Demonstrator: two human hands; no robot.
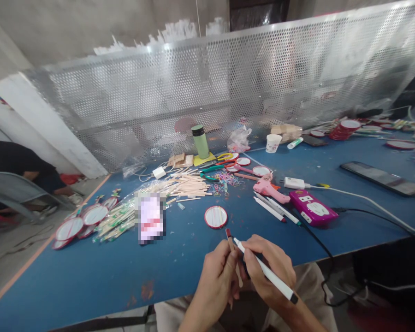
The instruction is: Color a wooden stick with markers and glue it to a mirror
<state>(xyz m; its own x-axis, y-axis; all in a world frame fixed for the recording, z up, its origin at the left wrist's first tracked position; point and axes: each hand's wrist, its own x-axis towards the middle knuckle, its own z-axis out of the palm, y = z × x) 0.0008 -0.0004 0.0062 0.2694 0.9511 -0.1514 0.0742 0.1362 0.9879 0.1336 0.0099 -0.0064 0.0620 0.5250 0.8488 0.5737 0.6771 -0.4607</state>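
Note:
At the table's front edge, my left hand is closed around a flat wooden craft stick whose upper end is coloured dark red. My right hand grips a white marker pen with a black back end. The marker's tip points at the stick close to its coloured end; I cannot tell whether they touch. Just beyond both hands lies a small white disc with a red rim. More markers rest to the right of it, beside a pink glue gun.
Loose craft sticks, small rubber bands and pliers lie behind the disc. A blurred-out phone-like object and red-rimmed discs are leftward. At right are a purple power strip, cables and a phone. A perforated metal panel borders the back.

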